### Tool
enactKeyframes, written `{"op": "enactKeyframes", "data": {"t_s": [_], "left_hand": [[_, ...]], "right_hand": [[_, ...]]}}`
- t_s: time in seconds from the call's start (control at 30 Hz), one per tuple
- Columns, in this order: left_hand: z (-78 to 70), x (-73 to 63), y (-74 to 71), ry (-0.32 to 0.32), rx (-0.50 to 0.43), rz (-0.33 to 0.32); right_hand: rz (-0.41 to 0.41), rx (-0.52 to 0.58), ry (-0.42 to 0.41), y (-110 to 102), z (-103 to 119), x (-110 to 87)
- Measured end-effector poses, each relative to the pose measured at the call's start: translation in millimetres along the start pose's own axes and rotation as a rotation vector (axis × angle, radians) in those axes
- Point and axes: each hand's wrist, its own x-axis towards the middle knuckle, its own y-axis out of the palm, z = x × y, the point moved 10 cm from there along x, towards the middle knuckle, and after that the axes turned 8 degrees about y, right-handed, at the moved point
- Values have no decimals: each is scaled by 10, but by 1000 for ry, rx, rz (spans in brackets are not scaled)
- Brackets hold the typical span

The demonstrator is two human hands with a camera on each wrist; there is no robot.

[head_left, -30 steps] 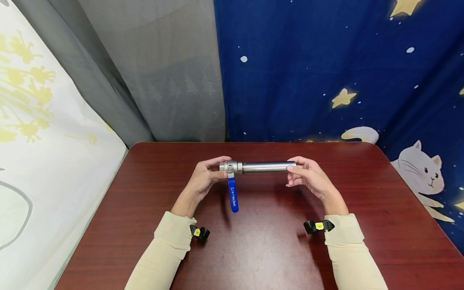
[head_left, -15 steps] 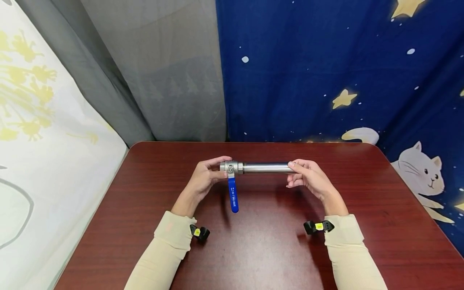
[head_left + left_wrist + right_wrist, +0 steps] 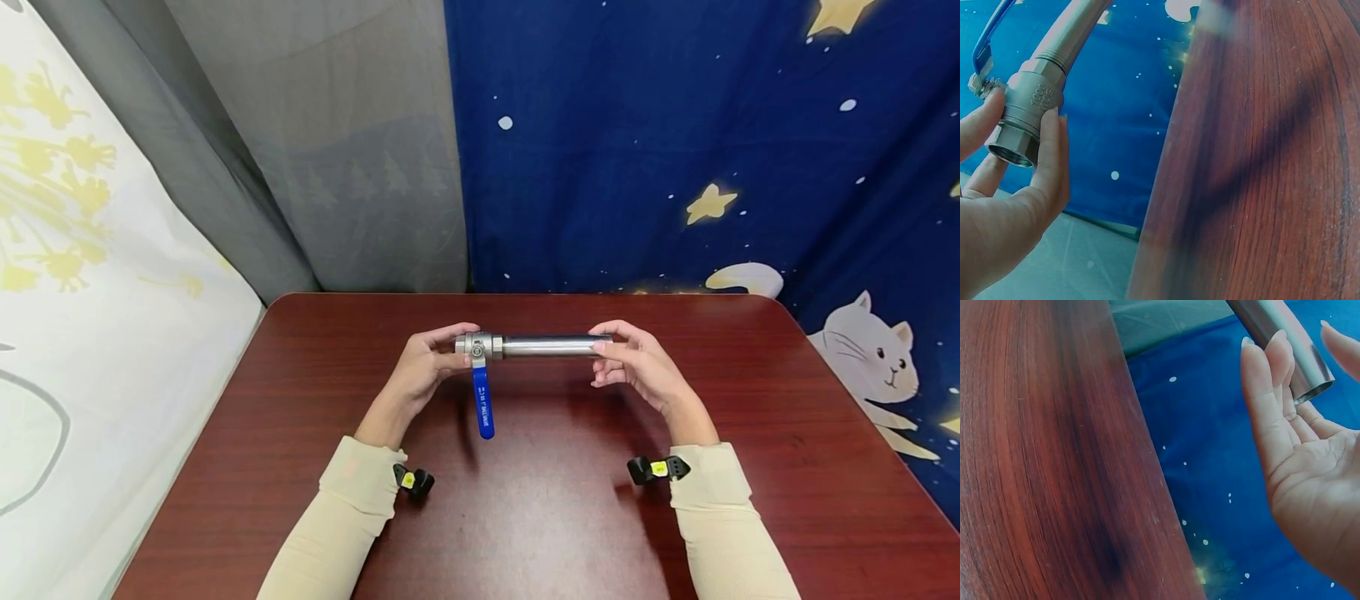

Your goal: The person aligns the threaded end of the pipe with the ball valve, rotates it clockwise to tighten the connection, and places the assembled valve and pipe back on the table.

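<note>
A steel ball valve [image 3: 477,344] with a blue lever handle [image 3: 483,403] is held above the table by my left hand [image 3: 418,372]. The left wrist view shows my thumb and fingers pinching the valve body [image 3: 1032,100] close to its open hex end. A shiny steel pipe [image 3: 555,346] joins the valve's other end, lying level, with some thread visible at the joint. At the pipe's free end is my right hand [image 3: 641,365]. In the right wrist view its fairly straight fingers touch the pipe [image 3: 1294,347], while a gap shows between thumb and pipe.
The reddish-brown wooden table [image 3: 540,500] lies below both hands. Behind it hang a grey curtain [image 3: 360,150] and a blue curtain [image 3: 600,167] with stars. A white patterned cloth [image 3: 112,350] hangs at the left. Each wrist wears a small black camera [image 3: 660,469].
My right fingers and thumb have shifted around the pipe's end, covering it half a second ago and spreading apart now. The left hand and valve stay in nearly the same place.
</note>
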Motion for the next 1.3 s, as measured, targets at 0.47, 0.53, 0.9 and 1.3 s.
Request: {"op": "enactKeyframes", "data": {"t_s": [0.47,0.53,0.9,1.3], "left_hand": [[-31,3,21,5,0,4],[-31,3,20,5,2,3],[-29,3,33,3,-2,6],[-23,-15,33,2,3,-2]], "right_hand": [[12,-19,-30,11,37,8],[8,-20,-26,5,35,11],[-39,-26,24,-43,-6,9],[-118,-59,63,-97,-51,8]]}}
